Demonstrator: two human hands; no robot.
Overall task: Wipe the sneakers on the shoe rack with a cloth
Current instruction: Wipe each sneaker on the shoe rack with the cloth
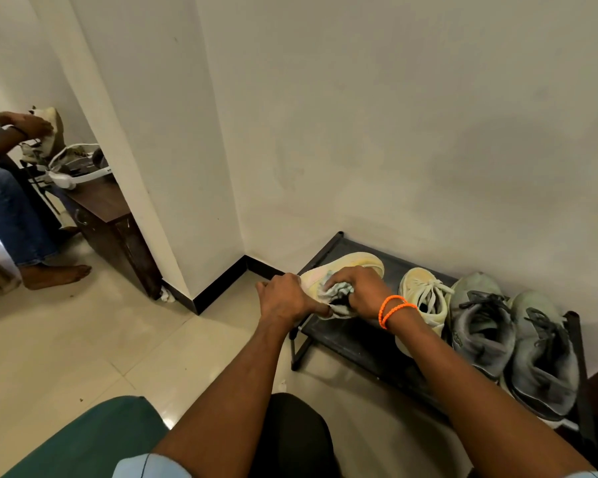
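A pale yellow sneaker (342, 267) is held tilted over the left end of the black rack (353, 343) by the left hand (285, 300), clamped on its heel. A crumpled cloth (339, 293) is gripped against it by the right hand (361, 291). Its mate (423, 294) and two grey sneakers (511, 343) are lined up alongside.

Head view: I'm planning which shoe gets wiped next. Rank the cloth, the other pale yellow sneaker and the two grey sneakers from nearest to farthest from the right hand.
1. Cloth, bunched under the right hand.
2. Pale yellow sneaker, on the rack just right of the wrist.
3. Left grey sneaker, farther right.
4. Right grey sneaker, at the rack's right end.
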